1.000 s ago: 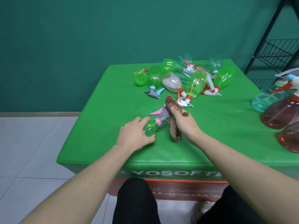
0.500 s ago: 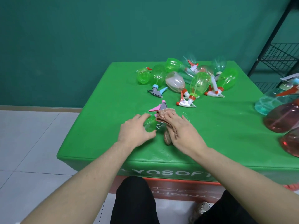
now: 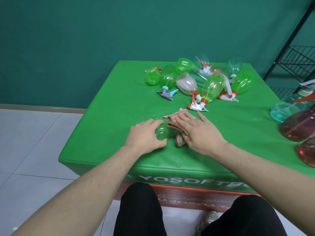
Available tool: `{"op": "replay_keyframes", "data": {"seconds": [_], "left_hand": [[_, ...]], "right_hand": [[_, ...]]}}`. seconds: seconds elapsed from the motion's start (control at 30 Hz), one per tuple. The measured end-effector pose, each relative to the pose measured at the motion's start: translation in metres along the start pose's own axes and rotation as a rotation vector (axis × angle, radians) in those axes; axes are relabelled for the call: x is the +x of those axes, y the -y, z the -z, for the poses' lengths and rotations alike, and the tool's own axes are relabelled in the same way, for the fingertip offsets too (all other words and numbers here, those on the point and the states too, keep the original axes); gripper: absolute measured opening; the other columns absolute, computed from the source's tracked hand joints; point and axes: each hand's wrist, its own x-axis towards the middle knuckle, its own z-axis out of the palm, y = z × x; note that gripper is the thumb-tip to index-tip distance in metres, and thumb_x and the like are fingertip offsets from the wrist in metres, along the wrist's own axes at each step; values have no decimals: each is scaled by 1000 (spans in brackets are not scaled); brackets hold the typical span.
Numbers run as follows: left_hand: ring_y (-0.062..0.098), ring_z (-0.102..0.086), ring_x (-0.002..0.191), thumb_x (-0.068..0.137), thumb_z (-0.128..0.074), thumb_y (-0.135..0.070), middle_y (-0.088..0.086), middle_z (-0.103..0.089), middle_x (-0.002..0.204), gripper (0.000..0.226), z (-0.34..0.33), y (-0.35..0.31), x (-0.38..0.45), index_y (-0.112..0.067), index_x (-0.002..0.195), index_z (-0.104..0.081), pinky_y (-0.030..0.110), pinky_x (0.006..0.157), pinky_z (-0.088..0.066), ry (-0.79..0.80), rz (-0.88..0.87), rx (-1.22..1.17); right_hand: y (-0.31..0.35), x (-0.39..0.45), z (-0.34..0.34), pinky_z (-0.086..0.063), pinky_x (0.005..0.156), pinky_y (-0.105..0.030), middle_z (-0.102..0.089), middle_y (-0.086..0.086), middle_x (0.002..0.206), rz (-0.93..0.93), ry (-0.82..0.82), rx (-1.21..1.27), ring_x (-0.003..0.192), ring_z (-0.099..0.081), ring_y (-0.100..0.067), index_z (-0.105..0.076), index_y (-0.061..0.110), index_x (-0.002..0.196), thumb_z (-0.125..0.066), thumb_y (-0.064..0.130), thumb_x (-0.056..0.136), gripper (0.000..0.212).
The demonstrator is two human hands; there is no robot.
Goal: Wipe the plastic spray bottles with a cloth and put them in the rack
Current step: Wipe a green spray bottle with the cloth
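Observation:
A small green spray bottle (image 3: 162, 133) with a pink trigger lies on its side near the front of the green table (image 3: 119, 116). My left hand (image 3: 144, 135) grips its round base. My right hand (image 3: 199, 132) lies flat with straight fingers on a brown cloth (image 3: 180, 141), pressing it over the bottle's neck and head. Only the pink trigger tip shows past the cloth. Several green and clear spray bottles (image 3: 211, 86) lie in a pile at the back of the table. The black wire rack (image 3: 300, 60) stands at the far right.
Large pink bottles (image 3: 300, 128) and a pale blue bottle (image 3: 286, 106) stand at the table's right edge. Water drops glisten on the mat by the trigger. My knees are below the front edge, and tiled floor lies to the left.
My right hand went from gripping the bunched cloth beside the bottle to lying flat with the cloth spread over the bottle's head. My left hand kept its hold on the base.

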Motion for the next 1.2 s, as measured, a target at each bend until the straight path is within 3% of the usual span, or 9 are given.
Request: {"op": "replay_keyframes", "data": {"seconds": [0.3,0.6,0.73,0.83,0.97,1.2], "left_hand": [[13,-60,116,83,-60,-68,-10,-60,136,72,2,-3,0,-37,146,-43,34,96,-53,27,-28,8],[14,-60,85,81,-65,-64,-9,-64,103,59,11,-11,0,-27,122,-44,31,73,-54,71,59,40],[13,-61,85,79,-68,-65,-11,-63,102,63,12,-8,-1,-28,124,-43,33,75,-55,77,92,-3],[12,-60,87,80,-69,-65,-11,-63,104,66,12,-7,-3,-28,129,-42,33,77,-56,89,87,-26],[12,-60,95,82,-67,-65,-10,-63,113,63,11,-7,-6,-28,128,-45,32,82,-55,82,35,-19],[9,-52,94,83,-64,-65,-10,-62,117,59,10,-6,-7,-28,125,-46,30,83,-50,56,-18,2]], "right_hand": [[-8,35,9,4,126,-49,-11,6,169,47,90,-22,157,-2,-15,-13,27,162,-25,41,106,59],[-8,48,7,1,126,-53,-10,7,169,106,122,58,157,1,-13,-13,32,162,-21,42,107,56],[-19,34,21,-2,127,-51,-8,1,170,114,143,-7,156,-1,-12,-15,29,162,-19,44,105,59],[-24,25,31,-1,127,-50,-10,4,169,119,143,-25,156,-5,-10,-19,30,161,-6,51,94,72],[-24,23,30,-1,127,-52,-13,9,169,123,163,-28,156,-5,-10,-26,32,160,-22,43,105,56],[-3,51,14,-2,126,-56,-12,9,169,100,186,87,156,-5,-13,-22,31,161,-25,41,107,55]]}}
